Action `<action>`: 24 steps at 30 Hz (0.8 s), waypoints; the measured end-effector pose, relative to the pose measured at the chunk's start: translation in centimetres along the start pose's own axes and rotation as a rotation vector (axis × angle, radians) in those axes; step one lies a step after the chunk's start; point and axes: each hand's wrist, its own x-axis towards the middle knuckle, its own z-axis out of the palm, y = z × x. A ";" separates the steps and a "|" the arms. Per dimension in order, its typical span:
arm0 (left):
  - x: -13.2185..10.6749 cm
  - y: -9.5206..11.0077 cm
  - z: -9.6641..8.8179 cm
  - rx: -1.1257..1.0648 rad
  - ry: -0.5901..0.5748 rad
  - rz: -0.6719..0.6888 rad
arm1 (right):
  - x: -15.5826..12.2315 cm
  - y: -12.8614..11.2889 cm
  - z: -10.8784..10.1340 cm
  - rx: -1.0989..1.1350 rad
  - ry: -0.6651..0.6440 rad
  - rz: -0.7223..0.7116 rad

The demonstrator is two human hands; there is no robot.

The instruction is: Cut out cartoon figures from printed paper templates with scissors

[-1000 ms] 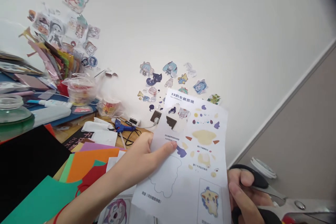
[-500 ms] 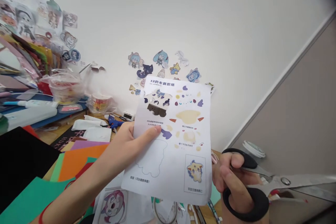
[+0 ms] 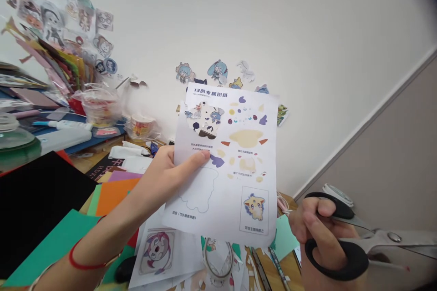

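Note:
My left hand (image 3: 174, 166) grips a printed paper sheet (image 3: 228, 213) by its left edge, thumb across the front. The sheet is upright, with yellow and purple shapes, a blank outline and a small framed yellow creature. A cut-out hole at its upper left lets stickers on the wall show through. Fingers of my left hand behind the paper are hidden. Off to the right, apart from the sheet, my right hand (image 3: 322, 232) has its fingers through the black handles of a pair of scissors (image 3: 394, 237). The scissor blades point right, away from the paper.
Coloured sheets, including a green sheet (image 3: 51, 250) and a black sheet (image 3: 37, 213), lie at the left. Below the paper are a drawing (image 3: 157, 250), a tape roll (image 3: 218, 277) and pens. Plastic-wrapped tubs (image 3: 100, 109) stand back left. Stickers (image 3: 217, 71) cover parts of the wall.
The view has shifted, so the background sits further right and shows differently through the sheet's hole. Scissors and right hand appear slightly further right. Both hands keep their holds.

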 end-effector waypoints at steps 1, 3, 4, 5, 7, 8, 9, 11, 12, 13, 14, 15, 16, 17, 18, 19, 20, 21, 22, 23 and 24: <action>0.0 0.1 0.0 -0.006 0.005 0.002 | 0.0 -0.1 0.0 -0.010 0.017 0.012; 0.0 0.2 0.1 -0.027 0.003 0.012 | 0.0 -0.1 0.0 -0.028 0.008 0.025; -0.1 0.3 0.2 -0.039 -0.001 0.020 | 0.0 0.0 0.0 -0.034 -0.010 0.026; -0.1 0.4 0.2 -0.046 -0.006 0.026 | 0.1 0.0 0.1 -0.037 -0.020 0.027; -0.2 0.5 0.2 -0.055 -0.012 0.035 | 0.0 0.1 0.2 -0.031 -0.001 0.022; -0.3 0.5 0.2 -0.058 -0.015 0.039 | 0.0 0.0 0.3 -0.024 0.021 0.021; -0.4 0.6 0.2 -0.060 -0.016 0.040 | -0.1 0.0 0.4 -0.020 0.036 0.024; -0.5 0.6 0.2 -0.059 -0.015 0.036 | -0.1 0.0 0.4 -0.020 0.025 0.034; -0.5 0.6 0.2 -0.057 -0.011 0.035 | -0.1 0.0 0.2 -0.025 0.000 0.037; -0.5 0.6 0.2 -0.054 -0.007 0.035 | -0.1 0.0 0.1 -0.030 -0.027 0.032; -0.6 0.6 0.1 -0.049 -0.002 0.037 | 0.0 0.0 -0.2 -0.035 -0.057 0.024; -0.6 0.7 0.1 -0.042 0.002 0.040 | 0.1 0.1 -0.4 -0.037 -0.089 0.009; -0.6 0.7 0.1 -0.033 0.002 0.040 | 0.1 0.1 -0.6 -0.037 -0.119 -0.002; -0.6 0.8 0.2 -0.027 0.001 0.041 | 0.2 0.1 -0.8 -0.037 -0.145 -0.008; -0.6 1.0 0.2 -0.027 -0.005 0.042 | 0.2 0.1 -0.8 -0.037 -0.157 -0.010; -0.6 1.1 0.3 -0.029 -0.014 0.038 | 0.1 0.0 -0.8 -0.038 -0.149 -0.009; -0.7 1.2 0.3 -0.031 -0.029 0.027 | 0.1 -0.1 -0.7 -0.044 -0.124 0.000; -0.7 1.3 0.4 -0.039 -0.044 0.019 | -0.1 -0.2 -0.6 -0.047 -0.089 -0.002; -0.7 1.4 0.5 -0.045 -0.057 0.010 | -0.2 -0.3 -0.4 -0.054 -0.050 -0.001; -0.7 1.4 0.5 -0.049 -0.070 -0.003 | -0.4 -0.5 -0.2 -0.062 -0.017 0.001; -0.7 1.3 0.6 -0.052 -0.077 -0.008 | -0.6 -0.7 0.0 -0.078 0.007 0.014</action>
